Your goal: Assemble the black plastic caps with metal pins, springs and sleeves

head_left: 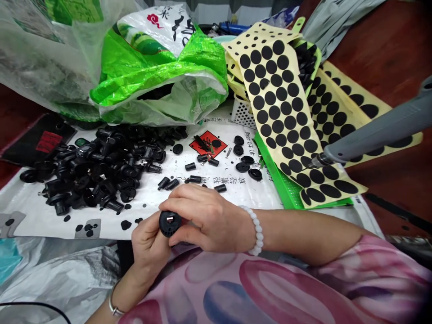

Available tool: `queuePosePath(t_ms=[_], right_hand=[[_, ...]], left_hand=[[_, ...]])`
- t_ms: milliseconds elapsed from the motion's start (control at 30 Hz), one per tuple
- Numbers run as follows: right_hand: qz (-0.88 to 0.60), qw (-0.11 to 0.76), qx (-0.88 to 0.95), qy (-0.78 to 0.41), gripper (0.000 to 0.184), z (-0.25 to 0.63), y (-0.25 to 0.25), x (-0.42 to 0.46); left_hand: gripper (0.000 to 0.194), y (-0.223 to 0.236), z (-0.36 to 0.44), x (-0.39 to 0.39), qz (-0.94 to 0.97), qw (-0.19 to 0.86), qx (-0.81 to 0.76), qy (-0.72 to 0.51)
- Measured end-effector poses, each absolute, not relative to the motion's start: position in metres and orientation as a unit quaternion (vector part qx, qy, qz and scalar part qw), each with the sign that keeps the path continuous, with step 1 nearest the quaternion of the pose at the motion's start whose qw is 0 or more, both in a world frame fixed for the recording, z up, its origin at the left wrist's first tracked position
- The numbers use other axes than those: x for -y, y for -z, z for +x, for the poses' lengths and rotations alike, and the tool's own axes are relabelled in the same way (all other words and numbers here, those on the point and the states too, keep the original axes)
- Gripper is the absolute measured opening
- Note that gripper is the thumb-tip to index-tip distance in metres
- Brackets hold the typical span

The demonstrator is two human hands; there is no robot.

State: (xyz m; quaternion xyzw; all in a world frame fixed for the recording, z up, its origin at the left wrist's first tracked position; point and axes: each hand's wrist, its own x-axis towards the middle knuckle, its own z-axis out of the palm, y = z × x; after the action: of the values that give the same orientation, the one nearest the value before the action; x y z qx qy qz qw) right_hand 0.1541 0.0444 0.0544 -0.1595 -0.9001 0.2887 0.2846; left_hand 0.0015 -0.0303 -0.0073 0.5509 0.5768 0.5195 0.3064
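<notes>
Between my two hands is a round black plastic part [170, 223] with a small shiny metal contact in its face. My left hand [150, 245] is closed around it from below and the left. The fingers and thumb of my right hand [202, 220] pinch its rim from the right. What lies beneath the round face is hidden by my fingers. Just beyond my hands, several small black cylinders [172, 184] lie on the white printed sheet [216, 121]. A large heap of similar black parts [97, 171] spreads to the left.
Sheets of round black stickers [280, 103] lean over a white perforated basket [241, 112] and a green tray [276, 180] at right. A grey electric screwdriver [374, 128] reaches in from the right. A green-and-white sack [162, 72] stands behind. Black discs [243, 167] lie mid-table.
</notes>
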Motion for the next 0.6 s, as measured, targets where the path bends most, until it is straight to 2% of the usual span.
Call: queuePosePath(t_ms=[133, 233, 333, 500, 600], right_hand=[[-0.128, 0.355, 0.872, -0.312, 0.037, 0.154, -0.047, -0.043], [-0.126, 0.364, 0.863, -0.326, 0.041, 0.157, -0.048, -0.043], [-0.142, 0.319, 0.884, -0.309, 0.033, 0.162, -0.056, -0.041], [-0.22, 0.186, 0.934, -0.211, 0.034, 0.164, -0.076, -0.036], [-0.206, 0.169, 0.943, -0.2, 0.027, 0.163, -0.077, -0.037]], left_hand=[[0.013, 0.003, 0.009, 0.034, 0.557, 0.276, -0.584, -0.522], [0.014, 0.0, 0.011, 0.033, 0.592, 0.24, -0.577, -0.509], [0.013, -0.002, 0.007, 0.029, 0.635, 0.18, -0.562, -0.498], [0.014, -0.002, -0.001, 0.025, 0.709, 0.103, -0.523, -0.462], [0.016, -0.001, -0.005, 0.024, 0.727, 0.079, -0.512, -0.45]])
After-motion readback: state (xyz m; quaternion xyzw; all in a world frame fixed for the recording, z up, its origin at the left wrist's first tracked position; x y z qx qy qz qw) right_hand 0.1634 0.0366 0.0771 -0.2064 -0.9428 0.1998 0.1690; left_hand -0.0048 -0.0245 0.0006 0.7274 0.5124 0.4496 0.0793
